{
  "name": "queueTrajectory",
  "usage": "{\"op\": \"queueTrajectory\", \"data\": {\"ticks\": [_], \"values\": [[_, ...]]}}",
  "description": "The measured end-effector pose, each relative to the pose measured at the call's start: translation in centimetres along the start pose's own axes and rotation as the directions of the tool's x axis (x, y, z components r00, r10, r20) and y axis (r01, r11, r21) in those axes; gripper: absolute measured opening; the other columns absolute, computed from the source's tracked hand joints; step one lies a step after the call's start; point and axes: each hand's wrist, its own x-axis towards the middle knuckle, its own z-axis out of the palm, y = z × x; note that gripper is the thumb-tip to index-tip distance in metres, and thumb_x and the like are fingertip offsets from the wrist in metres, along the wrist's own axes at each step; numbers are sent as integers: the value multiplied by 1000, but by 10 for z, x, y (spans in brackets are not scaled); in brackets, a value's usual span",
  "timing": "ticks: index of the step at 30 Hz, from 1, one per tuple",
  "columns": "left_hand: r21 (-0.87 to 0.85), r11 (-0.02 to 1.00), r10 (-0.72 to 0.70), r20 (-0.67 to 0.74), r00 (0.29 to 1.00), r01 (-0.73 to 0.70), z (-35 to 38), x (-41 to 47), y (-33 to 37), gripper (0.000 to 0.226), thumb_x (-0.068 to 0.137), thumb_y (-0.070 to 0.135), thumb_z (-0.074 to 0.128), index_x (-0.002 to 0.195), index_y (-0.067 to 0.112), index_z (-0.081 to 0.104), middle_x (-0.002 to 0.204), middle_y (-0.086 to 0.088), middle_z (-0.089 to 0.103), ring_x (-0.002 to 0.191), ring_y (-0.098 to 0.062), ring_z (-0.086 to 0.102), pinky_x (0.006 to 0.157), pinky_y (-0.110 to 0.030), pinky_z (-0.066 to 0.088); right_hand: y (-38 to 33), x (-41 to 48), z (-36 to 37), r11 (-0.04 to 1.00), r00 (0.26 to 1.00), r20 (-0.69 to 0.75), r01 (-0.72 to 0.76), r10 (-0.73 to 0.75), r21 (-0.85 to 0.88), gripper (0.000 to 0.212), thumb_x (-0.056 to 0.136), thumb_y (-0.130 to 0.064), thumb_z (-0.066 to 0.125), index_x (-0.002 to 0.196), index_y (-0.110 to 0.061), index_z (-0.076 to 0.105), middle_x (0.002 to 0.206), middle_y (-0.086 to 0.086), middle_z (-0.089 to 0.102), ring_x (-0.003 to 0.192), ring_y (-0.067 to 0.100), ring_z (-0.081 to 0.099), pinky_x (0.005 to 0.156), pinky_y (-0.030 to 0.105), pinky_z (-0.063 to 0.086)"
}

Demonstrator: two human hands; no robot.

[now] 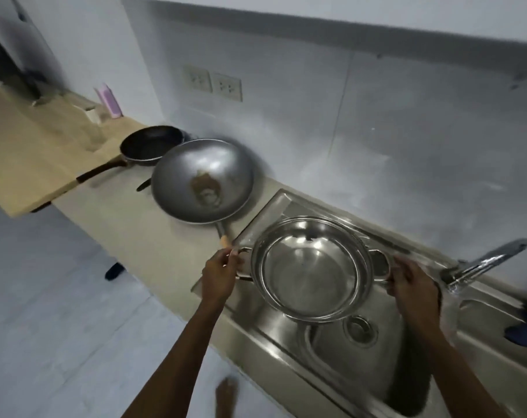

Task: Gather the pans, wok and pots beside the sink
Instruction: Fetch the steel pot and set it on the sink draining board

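Four pieces of cookware can be counted, one of them only partly seen. One stainless steel pot [312, 268] with two loop handles is held over the sink [286, 351], above the basin's left end, its empty shiny inside facing up. The left hand [220, 274] has its fingers curled closed around the pot's left handle, and the right hand [408, 282] grips the right handle the same way, fingers wrapped over the loop. One grey wok [202, 180] sits on the beige countertop [129, 230] just beside the sink's left edge, a brown stain in its bottom and its pale-tipped handle pointing toward the counter's front edge, ending close to the left hand. Behind and to the left of the wok, touching or nearly touching its rim, lies one black frying pan [149, 144] with a dark handle reaching toward the front edge. A second dark rim shows just behind that pan, mostly hidden, so what it is cannot be told. Farther left along the back edge stands one pink bottle [109, 101] against the wall, and two wall sockets [214, 84] are set above the counter. One chrome faucet [482, 262] rises at the sink's back right corner, and one round drain [360, 330] shows in the basin just below the pot. A bare foot [226, 393] is on the floor below.
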Motion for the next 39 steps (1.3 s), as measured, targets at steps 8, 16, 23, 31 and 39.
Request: {"op": "queueTrajectory", "data": {"ticks": [8, 16, 23, 31, 39], "values": [[-39, 997, -45, 315, 948, 60, 29, 128, -2, 28, 97, 13, 62, 124, 4, 67, 109, -17, 74, 98, -31, 72, 93, -47, 58, -12, 0, 49, 981, 970, -192, -170, 150, -95, 27, 102, -23, 53, 124, -14, 66, 94, 16, 72, 71, 30, 70, 71, 56, 61], [6, 1000, -27, 428, 903, 27, 17, 161, -26, 26, 99, 23, 60, 122, 14, 68, 107, -4, 73, 101, -22, 68, 72, -15, 46, -26, -20, 79, 945, 926, -303, -282, 223, -167, 30, 101, -14, 51, 127, -8, 65, 98, 20, 72, 66, 25, 65, 79, 47, 59], [1, 1000, 15, 438, 899, -17, 4, 175, -43, 31, 100, 27, 59, 128, 18, 66, 115, 0, 72, 105, -16, 67, 84, -24, 49, -25, -18, 100, 941, 918, -307, -307, 253, -143, 29, 100, -20, 54, 125, -14, 67, 93, 17, 73, 62, 21, 69, 70, 36, 59], [-93, 994, -2, 463, 886, 50, 23, 202, -33, 21, 102, 17, 56, 118, 19, 70, 87, 7, 76, 81, -10, 69, 81, -30, 52, -15, 1, 107, 953, 922, -305, -281, 237, -111, 29, 99, -17, 55, 125, -14, 66, 89, 14, 71, 66, 24, 69, 69, 40, 62], [-59, 997, -10, 508, 862, 47, 61, 240, -10, 32, 104, 16, 53, 133, 4, 61, 92, 0, 73, 88, -17, 68, 93, -43, 54, 2, 36, 115, 949, 905, -310, -314, 291, -28, 29, 98, -15, 57, 126, -15, 65, 85, 14, 70, 59, 19, 68, 65, 42, 62]]}}
